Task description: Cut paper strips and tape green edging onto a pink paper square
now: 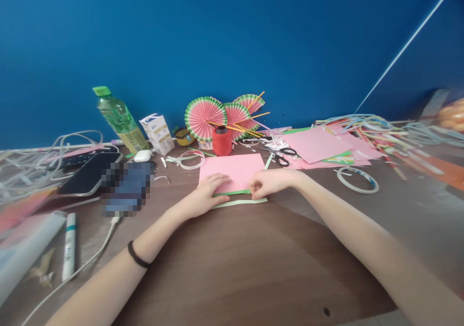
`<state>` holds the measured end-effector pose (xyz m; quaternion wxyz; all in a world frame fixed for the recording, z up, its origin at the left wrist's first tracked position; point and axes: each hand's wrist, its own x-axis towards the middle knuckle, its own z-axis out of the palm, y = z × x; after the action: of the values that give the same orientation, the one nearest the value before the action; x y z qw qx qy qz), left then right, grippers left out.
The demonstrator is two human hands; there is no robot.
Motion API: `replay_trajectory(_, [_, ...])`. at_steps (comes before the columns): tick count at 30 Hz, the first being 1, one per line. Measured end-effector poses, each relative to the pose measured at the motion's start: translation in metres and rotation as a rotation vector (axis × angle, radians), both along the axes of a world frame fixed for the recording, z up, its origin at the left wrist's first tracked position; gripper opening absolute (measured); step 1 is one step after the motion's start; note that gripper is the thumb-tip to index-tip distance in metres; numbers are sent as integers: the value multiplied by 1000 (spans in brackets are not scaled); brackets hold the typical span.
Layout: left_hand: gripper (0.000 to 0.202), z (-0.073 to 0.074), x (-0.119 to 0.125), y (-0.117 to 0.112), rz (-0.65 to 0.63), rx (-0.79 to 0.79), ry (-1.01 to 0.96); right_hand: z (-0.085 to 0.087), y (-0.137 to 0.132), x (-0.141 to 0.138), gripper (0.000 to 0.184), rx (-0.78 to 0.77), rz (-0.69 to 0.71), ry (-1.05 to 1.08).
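A pink paper sheet (235,169) with a green strip along its near edge lies on the brown table (253,258). My left hand (206,193) rests on the sheet's near left corner, fingers spread flat on the paper. At the near right corner my right hand (266,183) has its fingers curled in a pinch on the sheet's green edge. A light green paper strip (239,202) lies just in front of both hands.
Behind the sheet stand a red thread spool (222,141), watermelon paper fans (205,117), a green-capped bottle (119,120) and a small carton (158,133). Scissors (281,156), pink sheets (317,145), paper strips and a tape ring (357,179) lie right. Phones, a tablet (89,174), cables and a marker (68,246) lie left.
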<state>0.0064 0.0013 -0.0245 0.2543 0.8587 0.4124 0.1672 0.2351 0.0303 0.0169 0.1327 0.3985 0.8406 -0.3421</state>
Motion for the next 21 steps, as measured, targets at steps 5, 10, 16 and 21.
replay_trajectory(5, [37,8,0,-1,78,3,-35,-1,1,0,15,-8,-29,19])
replay_trajectory(10, [31,15,-18,13,351,229,23,-2,2,1,16,-57,-46,65])
replay_trajectory(16, [36,9,-54,30,523,505,345,3,0,-1,19,2,-98,180])
replay_trajectory(21, [17,4,-65,34,499,495,403,5,-1,-3,20,30,-148,219])
